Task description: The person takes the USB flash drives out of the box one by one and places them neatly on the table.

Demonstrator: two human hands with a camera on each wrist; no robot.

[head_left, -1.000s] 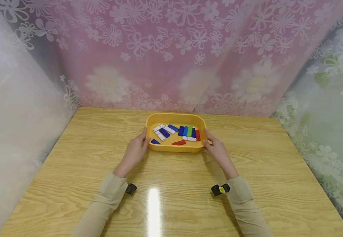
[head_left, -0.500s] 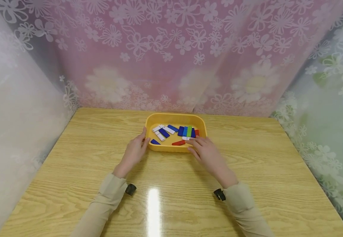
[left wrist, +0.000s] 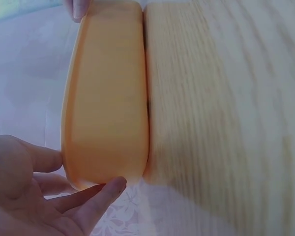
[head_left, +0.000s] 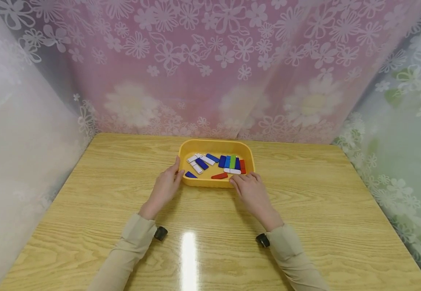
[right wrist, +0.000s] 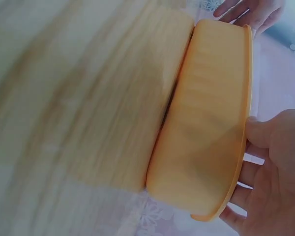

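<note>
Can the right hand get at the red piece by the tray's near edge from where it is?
Probably yes: the right hand grips the near rim of the yellow tray beside the red piece, the tray's top is open, and nothing covers that piece.

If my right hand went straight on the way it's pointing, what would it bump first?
Probably the white piece, just inside the near rim of the yellow tray that your right hand grips, though how high the hand sits is unclear.
</note>
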